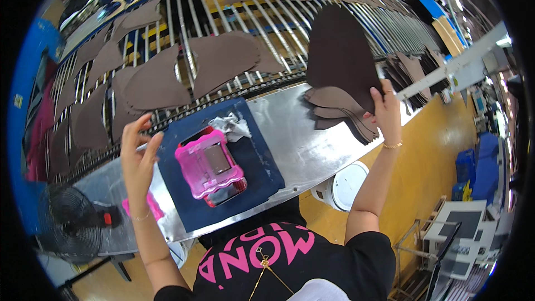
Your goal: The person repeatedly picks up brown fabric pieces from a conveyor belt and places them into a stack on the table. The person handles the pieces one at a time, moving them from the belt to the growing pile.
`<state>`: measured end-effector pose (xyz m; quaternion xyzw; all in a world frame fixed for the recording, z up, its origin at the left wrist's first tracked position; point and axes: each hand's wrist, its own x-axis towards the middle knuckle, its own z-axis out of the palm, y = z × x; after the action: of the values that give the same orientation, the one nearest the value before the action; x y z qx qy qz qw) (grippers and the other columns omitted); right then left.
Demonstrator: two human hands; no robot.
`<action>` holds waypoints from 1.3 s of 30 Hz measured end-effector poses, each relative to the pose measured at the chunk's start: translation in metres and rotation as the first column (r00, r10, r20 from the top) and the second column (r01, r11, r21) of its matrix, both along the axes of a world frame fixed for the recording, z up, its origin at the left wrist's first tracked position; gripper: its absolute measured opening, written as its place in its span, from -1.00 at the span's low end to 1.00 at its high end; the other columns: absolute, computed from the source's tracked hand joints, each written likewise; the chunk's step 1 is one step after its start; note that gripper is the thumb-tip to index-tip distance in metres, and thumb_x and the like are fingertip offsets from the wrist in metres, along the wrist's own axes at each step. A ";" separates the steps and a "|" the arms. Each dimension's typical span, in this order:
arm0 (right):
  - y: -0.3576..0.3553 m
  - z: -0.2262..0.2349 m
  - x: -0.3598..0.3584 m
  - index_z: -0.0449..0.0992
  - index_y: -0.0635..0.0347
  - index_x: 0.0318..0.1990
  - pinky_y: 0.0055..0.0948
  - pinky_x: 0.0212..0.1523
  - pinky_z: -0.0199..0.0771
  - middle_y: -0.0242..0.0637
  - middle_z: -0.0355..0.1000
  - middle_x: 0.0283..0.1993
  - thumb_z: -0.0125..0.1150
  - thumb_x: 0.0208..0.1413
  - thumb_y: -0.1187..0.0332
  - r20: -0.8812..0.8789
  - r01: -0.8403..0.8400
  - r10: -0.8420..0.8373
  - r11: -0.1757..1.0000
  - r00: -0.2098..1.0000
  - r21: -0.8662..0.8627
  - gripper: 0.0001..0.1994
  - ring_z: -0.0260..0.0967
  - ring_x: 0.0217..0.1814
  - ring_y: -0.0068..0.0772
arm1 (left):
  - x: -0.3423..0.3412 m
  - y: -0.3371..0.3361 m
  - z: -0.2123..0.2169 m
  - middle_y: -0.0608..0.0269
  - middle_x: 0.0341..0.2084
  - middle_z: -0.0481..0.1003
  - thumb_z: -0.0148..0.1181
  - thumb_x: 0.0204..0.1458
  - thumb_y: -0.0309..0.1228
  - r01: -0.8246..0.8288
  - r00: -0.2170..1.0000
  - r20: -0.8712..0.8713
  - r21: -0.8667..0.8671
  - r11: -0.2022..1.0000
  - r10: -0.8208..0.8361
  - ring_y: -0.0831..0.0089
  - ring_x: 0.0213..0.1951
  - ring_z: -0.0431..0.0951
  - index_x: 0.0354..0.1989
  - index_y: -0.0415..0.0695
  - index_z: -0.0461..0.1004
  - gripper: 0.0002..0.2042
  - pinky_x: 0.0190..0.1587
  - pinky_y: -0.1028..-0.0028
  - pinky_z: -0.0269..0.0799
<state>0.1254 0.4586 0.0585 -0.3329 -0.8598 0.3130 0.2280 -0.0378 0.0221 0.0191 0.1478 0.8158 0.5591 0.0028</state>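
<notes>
In my right hand point(386, 112) is a large dark brown cut-out piece of sheet material point(338, 50), pinched at its lower right edge and raised over the metal table. Below it lies a fanned stack of brown cut pieces point(337, 100). My left hand point(140, 153) hangs with fingers apart and holds nothing, near the left edge of a dark blue mat point(256, 181). On the mat rests a bright pink scalloped plastic frame point(195, 170) with a red-edged part under it. A crumpled silvery-white scrap point(233, 126) lies beside the frame.
Behind the table runs a conveyor of metal rollers point(278, 28) bearing several brown cut pieces point(159, 81). More pieces point(409, 75) are stacked at the right. A black fan point(69, 220) stands at the left, and a white bucket point(350, 185) is below the table edge.
</notes>
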 end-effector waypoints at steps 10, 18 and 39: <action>-0.157 -0.008 -0.075 0.30 0.29 -0.10 -0.53 -0.58 0.43 -0.18 0.46 -0.33 0.13 0.17 0.36 -0.560 -0.755 0.601 0.652 0.570 -0.070 -0.76 0.47 -0.54 -0.39 | 0.010 -0.025 0.031 0.23 -0.58 0.49 0.15 0.10 -0.44 0.037 0.986 0.143 0.344 0.938 -0.091 0.51 -0.60 0.51 -0.18 -0.29 0.45 -0.81 -0.55 0.58 0.47; -0.215 -0.052 -0.095 0.56 0.27 -0.33 -0.38 -0.37 0.41 -0.18 0.52 -0.39 0.33 -0.05 0.43 -0.326 -0.880 0.841 0.472 0.433 0.048 -0.86 0.46 -0.40 -0.15 | 0.046 -0.112 0.060 0.30 -0.57 0.49 0.19 0.07 -0.48 -0.281 0.938 -0.153 0.181 0.942 0.310 0.62 -0.57 0.49 -0.25 -0.27 0.50 -0.87 -0.53 0.67 0.39; -0.078 -0.091 0.012 0.56 0.21 -0.33 -0.46 -0.24 0.28 -0.24 0.51 -0.42 0.21 -0.06 0.60 -0.100 -0.648 0.657 0.753 0.747 0.114 -0.87 0.35 -0.44 -0.36 | 0.029 0.013 -0.006 0.31 -0.54 0.37 0.24 -0.12 -0.44 0.213 0.872 -0.334 -0.398 0.892 -0.357 0.28 -0.41 0.47 -0.46 -0.10 0.53 -0.95 -0.42 0.31 0.41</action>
<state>0.1370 0.3802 -0.0321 0.0187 -0.9152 0.3634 0.1731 -0.0093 0.0351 0.0133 0.3762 0.8534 0.3568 -0.0531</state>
